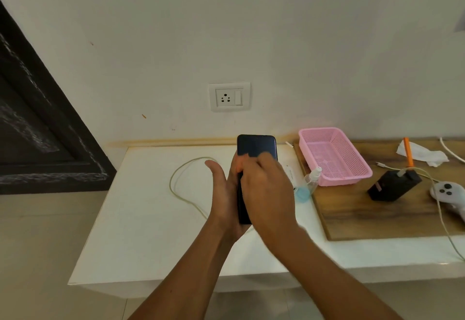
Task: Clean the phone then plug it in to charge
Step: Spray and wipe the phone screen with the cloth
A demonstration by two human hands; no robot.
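Note:
A dark phone (255, 145) stands upright above the white table (141, 219), screen facing me. My left hand (222, 194) grips its lower left side from behind, thumb sticking out to the left. Over the middle of the screen lies my right hand (265, 181), fingers bent onto the glass and blurred; whether it holds anything is hidden. A pale charging cable (176, 181) loops on the table to the left of the hands. The white wall socket (229, 97) is above the table. A small spray bottle (310, 181) with blue liquid lies to the right.
A pink mesh basket (352, 179) sits on a wooden board (377, 219) at the right. Also there are a crumpled white tissue (425, 155), an orange pen (409, 151), a black block (393, 185) with a cable, and a white controller (448, 191). A dark door (37, 118) is at the left.

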